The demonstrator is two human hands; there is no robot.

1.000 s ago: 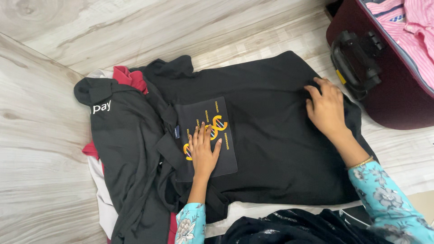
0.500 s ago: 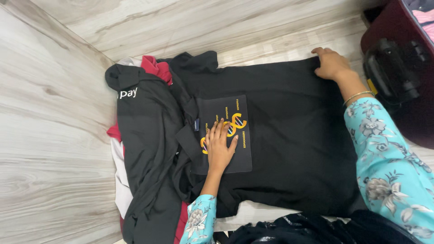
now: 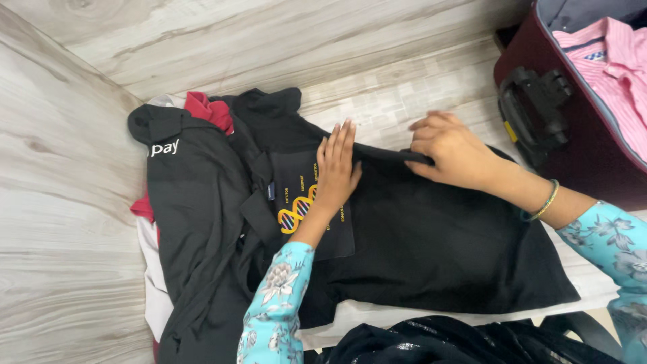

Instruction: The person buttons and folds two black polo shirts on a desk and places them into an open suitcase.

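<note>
Our left hand [image 3: 337,168] lies flat, fingers spread, on the black T-shirt [image 3: 431,243] spread over the wooden floor [image 3: 60,202]. Our right hand [image 3: 448,152] pinches its far edge, folded inward just beside the left fingertips. We judge one fold begun, the rest remaining.

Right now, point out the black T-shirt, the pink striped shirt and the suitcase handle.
black T-shirt [image 3: 431,243]: head view, on its plain body, right of the print.
pink striped shirt [image 3: 617,64]: head view, on its front panel.
suitcase handle [image 3: 532,108]: head view, on the black grip.
</note>
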